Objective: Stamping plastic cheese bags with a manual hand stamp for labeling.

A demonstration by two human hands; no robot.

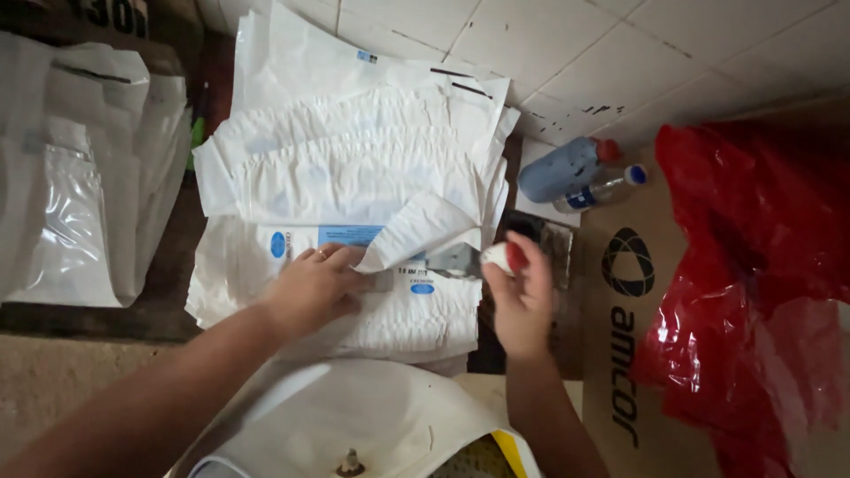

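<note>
The left hand (310,288) lies flat, fingers spread, pressing on the top white plastic bag (398,310) of a stack just in front of the person. The right hand (522,301) is closed round a small knife-like tool (469,259) with a red and white handle, its metal blade pointing left under the lifted corner flap (416,232) of the bag. The flap curls up between the two hands, so the blade seems to be working at that edge; whether it is cutting or only lifting I cannot tell.

Judging by how things lie, the work is in its middle: a large stack of white bags (354,168) spreads far and left of the hands, layered unevenly, and the bag under the left hand is only partly handled. Another white bag or sheet (354,416) lies near, at the bottom of the view.

To the left, a pile of clear and white plastic bags (80,177) rests on a dark surface (168,292). To the right stand two bottles lying on their sides, a grey-blue one with a red cap (567,166) and a clear one with a blue cap (606,188). Beside them is a brown cardboard box (620,354) and a crumpled red plastic bag (761,265). Far off, pale floor tiles (620,53) show.
</note>
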